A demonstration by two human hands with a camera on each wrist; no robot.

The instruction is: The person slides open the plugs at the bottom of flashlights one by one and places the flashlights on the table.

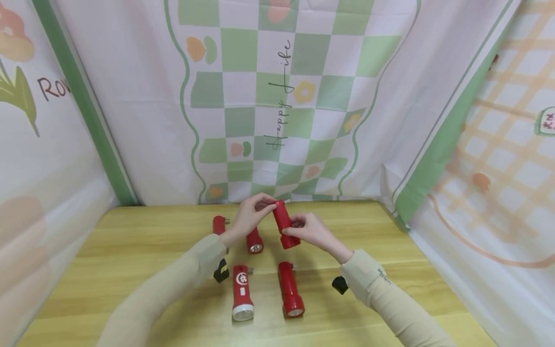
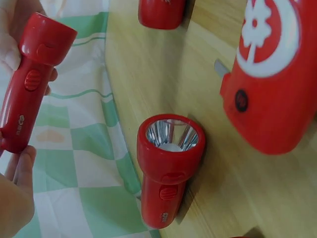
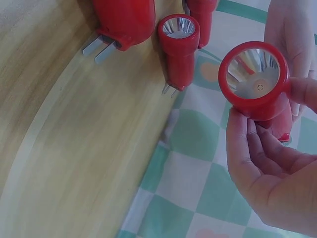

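Both hands hold one red flashlight [image 1: 283, 219] above the back of the table. My left hand [image 1: 253, 214] pinches its tail end, near the metal plug prongs. With thumb and fingers, my right hand [image 1: 313, 231] grips it close to the lens head. The right wrist view looks into the clear lens and silvery reflector of this flashlight [image 3: 255, 79]. In the left wrist view a ridged switch shows on its side. Just below my left hand lies another red flashlight [image 1: 255, 241], partly covered by that hand.
Nearer the front lie a red flashlight with a white rim [image 1: 243, 291] and a plain red flashlight [image 1: 290, 289]. Behind my left wrist is a partly hidden red flashlight [image 1: 218, 225]. The wooden table [image 1: 368, 313] meets patterned cloth [image 1: 277, 96] behind it.
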